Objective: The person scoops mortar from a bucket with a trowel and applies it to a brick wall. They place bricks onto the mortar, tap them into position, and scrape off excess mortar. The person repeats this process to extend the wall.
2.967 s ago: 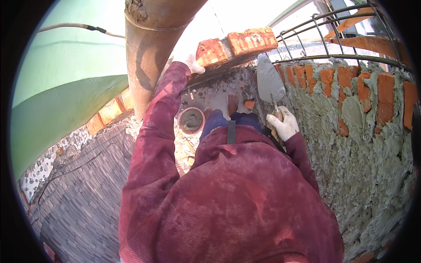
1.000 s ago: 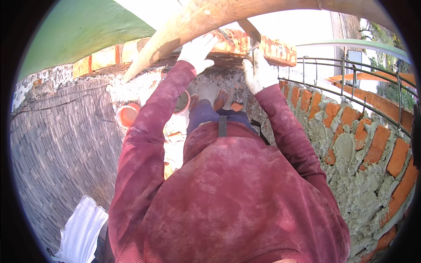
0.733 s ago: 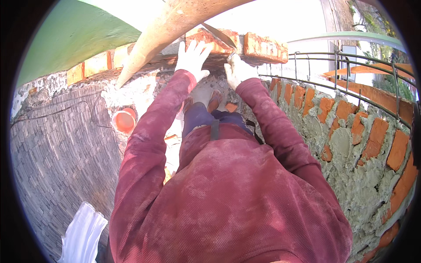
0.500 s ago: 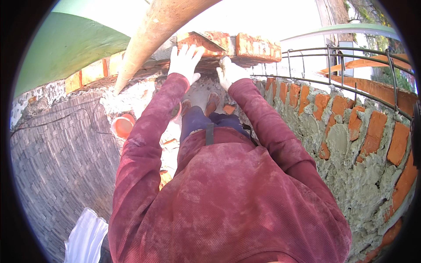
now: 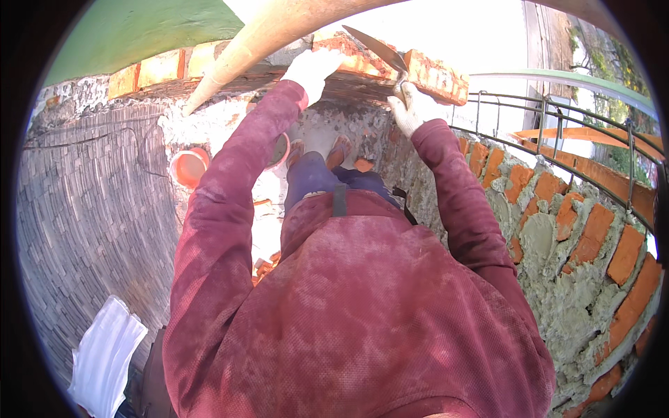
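My left hand point(image 5: 311, 72), in a white glove, rests at the left end of a brick point(image 5: 366, 65) on top of the low brick wall. Glare washes out its fingers, so their grip is unclear. My right hand point(image 5: 412, 111), also gloved, is closed round the handle of a trowel point(image 5: 380, 50). The trowel's pointed metal blade tilts up and leftward above the bricks. Another brick point(image 5: 439, 76) lies just right of the blade, along the same course, its top patched with pale mortar.
A slanting wooden pole point(image 5: 244, 52) crosses in front of the wall at left. Orange buckets point(image 5: 189, 168) stand near my feet. Steel rebar point(image 5: 557, 111) runs along the right, above a mortared brick wall point(image 5: 557, 237). A white sack point(image 5: 108, 355) lies lower left.
My right hand has moved right and the trowel blade has swung up off the bricks. My left hand has shifted right along the wall, its fingers no longer visibly spread. The view has shifted slightly.
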{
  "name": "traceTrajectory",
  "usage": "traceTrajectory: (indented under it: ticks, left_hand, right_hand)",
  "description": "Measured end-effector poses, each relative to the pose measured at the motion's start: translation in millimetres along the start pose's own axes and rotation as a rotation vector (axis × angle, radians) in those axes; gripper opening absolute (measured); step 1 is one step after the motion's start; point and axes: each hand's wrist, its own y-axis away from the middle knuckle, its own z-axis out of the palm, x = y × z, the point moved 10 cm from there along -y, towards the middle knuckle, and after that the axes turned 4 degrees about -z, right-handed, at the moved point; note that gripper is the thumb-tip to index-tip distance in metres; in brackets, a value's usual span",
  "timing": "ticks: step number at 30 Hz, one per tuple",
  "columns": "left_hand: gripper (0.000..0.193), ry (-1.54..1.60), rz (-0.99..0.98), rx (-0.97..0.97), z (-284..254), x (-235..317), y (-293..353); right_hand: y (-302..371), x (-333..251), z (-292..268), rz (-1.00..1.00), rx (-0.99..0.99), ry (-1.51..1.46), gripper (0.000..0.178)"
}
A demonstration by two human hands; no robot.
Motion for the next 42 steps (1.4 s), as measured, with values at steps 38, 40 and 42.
traceTrajectory:
  ticks: [38,40,42]
  left_hand:
    - [0.06,1.264,-1.145,-0.027,162.8,-62.7,394.8]
    - [0.06,1.295,-1.181,0.011,154.9,-61.7,401.2]
    - [0.06,1.294,-1.187,0.014,152.2,-62.9,411.4]
  right_hand:
    - [-35.9,-46.2,91.5,-0.1,-0.21,0.39,0.032]
    - [-36.9,-53.7,93.9,-0.12,-0.167,0.367,0.031]
    - [-38.1,-67.5,99.4,-0.167,-0.138,0.343,0.03]
